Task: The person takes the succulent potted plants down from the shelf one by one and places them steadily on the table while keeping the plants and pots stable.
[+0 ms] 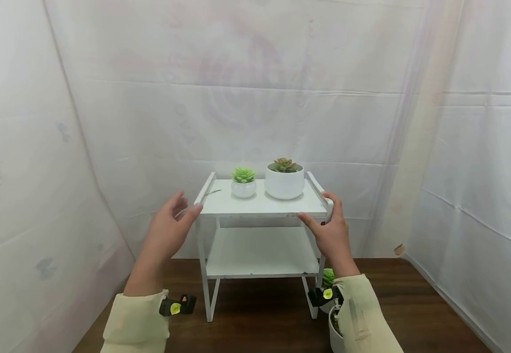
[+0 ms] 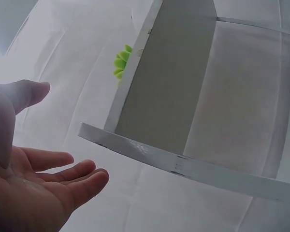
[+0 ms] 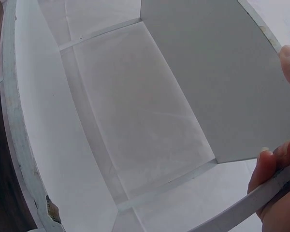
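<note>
A white two-tier shelf point(image 1: 262, 252) stands on the dark wooden surface. My right hand point(image 1: 334, 235) grips its top board at the right front corner, thumb at the front edge and fingers round the side rail point(image 3: 251, 203). Beside the left front corner, my left hand point(image 1: 167, 230) is held with loose fingers; the left wrist view shows it apart from the shelf's frame point(image 2: 145, 152). On the top board sit a small white pot with a bright green succulent point(image 1: 243, 175) and, to its right, a larger white pot point(image 1: 284, 185) with a brownish-green succulent.
Behind my right wrist, a green plant point(image 1: 328, 277) and a white pot point(image 1: 336, 337) stand low by the shelf's right front leg, partly hidden. Whitish sheeting point(image 1: 255, 122) hangs behind and on both sides. The dark wooden surface point(image 1: 255, 323) extends under the shelf.
</note>
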A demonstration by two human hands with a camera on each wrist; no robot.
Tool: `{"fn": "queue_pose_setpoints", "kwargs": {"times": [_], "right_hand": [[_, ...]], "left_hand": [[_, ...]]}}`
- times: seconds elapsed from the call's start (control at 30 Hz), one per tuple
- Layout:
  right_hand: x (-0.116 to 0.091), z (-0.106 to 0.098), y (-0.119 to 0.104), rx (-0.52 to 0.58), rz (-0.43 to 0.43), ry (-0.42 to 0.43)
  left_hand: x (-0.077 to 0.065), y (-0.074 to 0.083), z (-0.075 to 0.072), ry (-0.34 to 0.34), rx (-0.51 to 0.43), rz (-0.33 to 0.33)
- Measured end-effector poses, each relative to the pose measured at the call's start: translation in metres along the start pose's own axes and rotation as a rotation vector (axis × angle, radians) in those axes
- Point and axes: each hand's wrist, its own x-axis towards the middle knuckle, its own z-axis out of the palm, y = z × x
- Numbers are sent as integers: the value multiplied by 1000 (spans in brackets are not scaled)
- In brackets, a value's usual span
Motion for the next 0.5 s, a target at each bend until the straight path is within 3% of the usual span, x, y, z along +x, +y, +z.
{"fn": "queue_pose_setpoints", "kwargs": {"times": [0.5], "right_hand": [[-2, -1, -2, -22, -3, 4]], "left_hand": [[6, 16, 1, 17, -69, 70]]}}
